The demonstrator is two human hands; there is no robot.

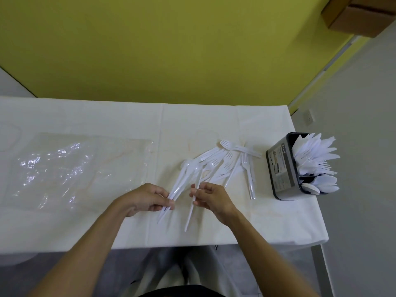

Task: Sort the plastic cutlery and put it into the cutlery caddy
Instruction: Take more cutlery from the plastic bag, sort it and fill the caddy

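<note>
1. Two hands work near the worktop's (pixel 64 228) front edge: the left hand (pixel 147 200) grips a bundle of spoons (pixel 178 187), the right hand (pixel 212 198) pinches one utensil handle (pixel 189 217).
2. Loose forks and knives (pixel 233 161) lie just beyond, with a clear plastic bag (pixel 64 163) to their left.
3. Cutlery caddy (pixel 280 168), partly filled, stands at the right edge.

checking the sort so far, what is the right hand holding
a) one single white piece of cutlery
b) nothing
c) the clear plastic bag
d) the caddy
a: the right hand pinches one white piece by its handle, while the left hand grips a bundle and the caddy stands apart to the right.
</note>
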